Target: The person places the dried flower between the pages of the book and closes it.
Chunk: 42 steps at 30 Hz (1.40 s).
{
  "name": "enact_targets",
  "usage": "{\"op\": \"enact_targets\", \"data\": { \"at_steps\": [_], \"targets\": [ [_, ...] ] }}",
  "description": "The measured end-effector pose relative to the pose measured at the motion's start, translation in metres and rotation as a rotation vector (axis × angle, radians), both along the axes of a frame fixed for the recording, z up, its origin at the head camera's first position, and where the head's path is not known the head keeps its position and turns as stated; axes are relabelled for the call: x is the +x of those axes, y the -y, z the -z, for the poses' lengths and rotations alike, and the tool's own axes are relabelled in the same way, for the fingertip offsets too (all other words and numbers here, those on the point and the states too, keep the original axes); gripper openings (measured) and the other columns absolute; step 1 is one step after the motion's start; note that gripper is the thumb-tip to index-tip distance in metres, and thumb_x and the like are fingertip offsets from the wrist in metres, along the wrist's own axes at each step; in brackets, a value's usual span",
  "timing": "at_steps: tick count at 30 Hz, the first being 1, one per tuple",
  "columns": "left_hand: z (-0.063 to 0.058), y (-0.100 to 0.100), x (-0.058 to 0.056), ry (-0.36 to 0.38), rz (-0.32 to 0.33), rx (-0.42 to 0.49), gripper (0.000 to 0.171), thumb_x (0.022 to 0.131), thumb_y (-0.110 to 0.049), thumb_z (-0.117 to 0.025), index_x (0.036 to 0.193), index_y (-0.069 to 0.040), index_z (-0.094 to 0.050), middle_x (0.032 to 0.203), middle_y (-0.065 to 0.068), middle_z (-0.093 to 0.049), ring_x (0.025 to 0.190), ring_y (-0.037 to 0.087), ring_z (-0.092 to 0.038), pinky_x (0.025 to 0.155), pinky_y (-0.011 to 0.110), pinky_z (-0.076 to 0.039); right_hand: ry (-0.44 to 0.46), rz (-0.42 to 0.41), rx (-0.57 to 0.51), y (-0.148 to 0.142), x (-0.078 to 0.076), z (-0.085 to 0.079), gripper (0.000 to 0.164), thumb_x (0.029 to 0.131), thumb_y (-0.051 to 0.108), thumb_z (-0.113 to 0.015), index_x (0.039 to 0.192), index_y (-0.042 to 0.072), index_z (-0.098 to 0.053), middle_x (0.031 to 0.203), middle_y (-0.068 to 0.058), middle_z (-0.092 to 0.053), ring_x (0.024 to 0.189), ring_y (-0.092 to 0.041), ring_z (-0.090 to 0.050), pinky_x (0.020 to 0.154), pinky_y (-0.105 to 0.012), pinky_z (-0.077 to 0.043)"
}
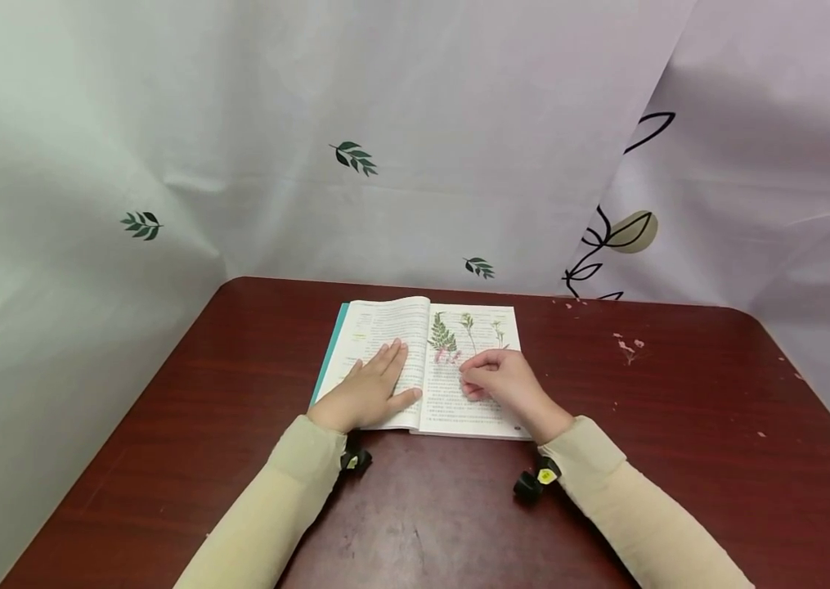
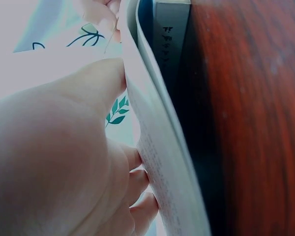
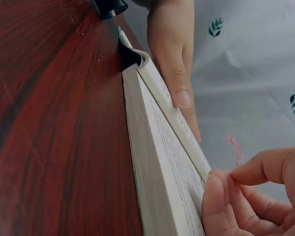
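Observation:
An open book (image 1: 459, 413) lies on the table, its left pages bowed up near the spine. My left hand (image 1: 366, 393) presses on the left page with fingers spread; the left wrist view shows its thumb (image 2: 110, 81) and fingertips against the paper. Above the right page, my right hand (image 1: 506, 380) pinches the thin stem of a small pink flower sprig (image 3: 234, 147) between thumb and forefinger. On the upper right page lie a green fern leaf (image 1: 441, 334) and two pale flower sprigs, one of them a yellowish-green sprig (image 1: 467, 321) beside the fern.
Pink petal scraps (image 1: 630, 348) and smaller bits are scattered on the right side of the reddish-brown table (image 1: 679, 425). A pale curtain (image 1: 415, 204) with leaf prints hangs behind the table's far edge. Black devices are strapped at both wrists.

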<state>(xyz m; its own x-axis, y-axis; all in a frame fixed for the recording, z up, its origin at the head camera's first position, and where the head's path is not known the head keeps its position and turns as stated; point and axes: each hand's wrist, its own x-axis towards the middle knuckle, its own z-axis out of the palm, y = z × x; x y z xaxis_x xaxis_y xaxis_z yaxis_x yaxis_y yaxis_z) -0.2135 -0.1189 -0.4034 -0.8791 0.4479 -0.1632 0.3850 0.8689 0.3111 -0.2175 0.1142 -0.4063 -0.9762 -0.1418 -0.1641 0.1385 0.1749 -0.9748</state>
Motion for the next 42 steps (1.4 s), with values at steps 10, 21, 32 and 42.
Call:
{"op": "enact_targets", "data": {
  "at_steps": [10,21,32,42],
  "targets": [
    [-0.001,-0.001,0.001,-0.004,0.008,0.012,0.08,0.095,-0.058,-0.038,0.151,-0.007,-0.011,0.157,0.007,-0.006,0.143,0.023,-0.006,0.11,0.054,-0.013,-0.044,0.036,0.217,0.008,0.002,-0.001,0.01,0.082,0.007,-0.063,0.081,-0.001,-0.07,0.063,-0.009,-0.065,0.054,-0.015,-0.062,0.055,-0.029,-0.054],
    [-0.001,0.0,-0.001,0.009,0.0,-0.008,0.082,0.094,-0.059,-0.037,0.151,-0.008,-0.007,0.157,0.007,-0.003,0.143,0.023,-0.005,0.111,0.053,-0.012,-0.111,0.024,0.433,0.013,0.003,-0.006,0.011,0.081,0.014,-0.065,0.073,0.008,-0.07,0.057,-0.001,-0.063,0.052,-0.013,-0.061,0.053,-0.025,-0.047],
    [0.001,0.002,-0.003,-0.017,0.013,0.007,0.082,0.095,-0.058,-0.037,0.151,-0.007,-0.009,0.157,0.008,-0.005,0.143,0.024,-0.006,0.11,0.056,-0.014,-0.125,0.011,0.455,0.013,0.0,-0.006,0.006,0.074,0.011,-0.066,0.071,0.011,-0.07,0.055,0.0,-0.062,0.051,-0.012,-0.059,0.053,-0.024,-0.045],
    [0.003,0.0,-0.003,-0.022,0.018,0.004,0.082,0.094,-0.058,-0.038,0.151,-0.006,-0.01,0.157,0.008,-0.005,0.143,0.025,-0.006,0.109,0.056,-0.014,-0.138,0.006,0.464,0.011,0.004,-0.003,0.006,0.076,0.013,-0.066,0.072,0.012,-0.07,0.054,0.001,-0.061,0.05,-0.014,-0.055,0.051,-0.026,-0.041]
  ]
}}
